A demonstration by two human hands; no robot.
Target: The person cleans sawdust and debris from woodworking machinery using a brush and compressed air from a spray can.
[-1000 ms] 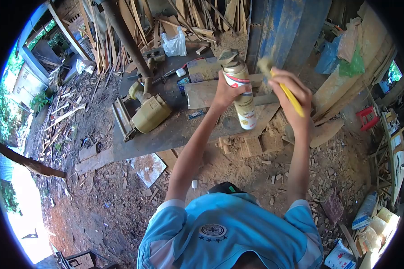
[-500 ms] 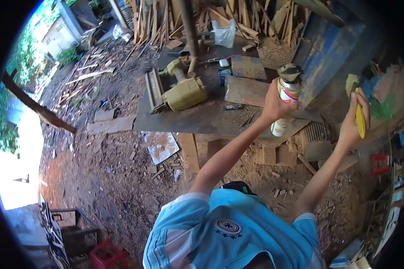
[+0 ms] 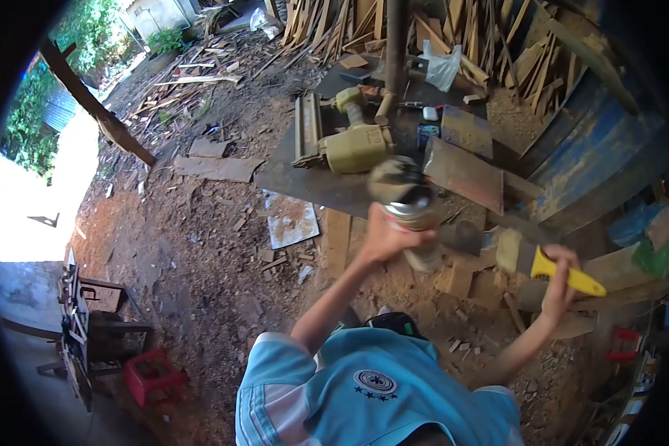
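Left hand (image 3: 389,239) is wrapping round metal can (image 3: 416,217), leaving its top uncovered; right hand (image 3: 560,285) is clasping yellow-handled paintbrush (image 3: 544,266) by the handle, leaving bristles free.

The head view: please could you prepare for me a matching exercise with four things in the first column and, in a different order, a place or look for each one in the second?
Column one
1. brush
2. can
3. olive-coloured tool
4. shirt

Column two
A. lying on the dark table
B. light blue, with a round badge
C. held in the left hand
D. held in the right hand

Right pairs: 1-D, 2-C, 3-A, 4-B
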